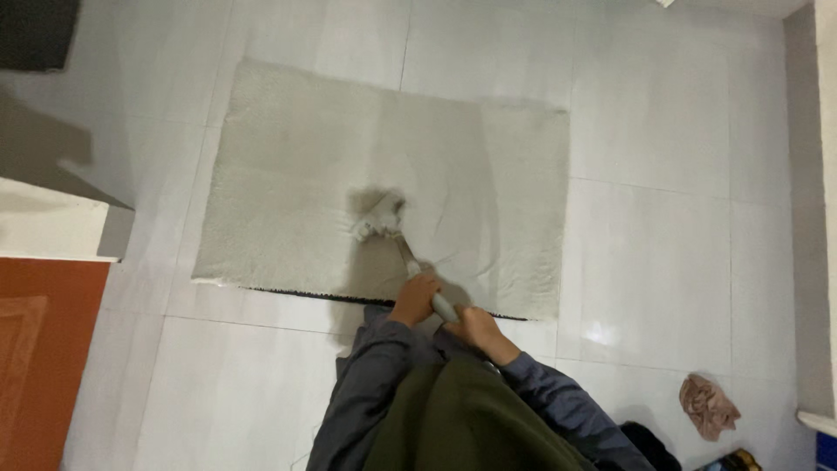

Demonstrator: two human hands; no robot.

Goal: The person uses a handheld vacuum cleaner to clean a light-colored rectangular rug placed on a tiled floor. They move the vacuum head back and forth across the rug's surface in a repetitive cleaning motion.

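Note:
A pale grey shaggy mat (296, 166) lies flat on the white tiled floor. Both my hands grip the grey handle of a long brush (408, 257); its whitish head (378, 218) rests on the mat near the middle. My left hand (415, 298) holds the handle higher up, closer to the head. My right hand (472, 328) holds the handle's end, just behind. My dark blue sleeves and olive garment fill the bottom centre.
A crumpled brownish cloth (708, 406) lies on the tiles at the lower right. An orange-brown panel (39, 358) and a white ledge (48, 228) stand at the left. A grey wall edge (806, 174) runs down the right side.

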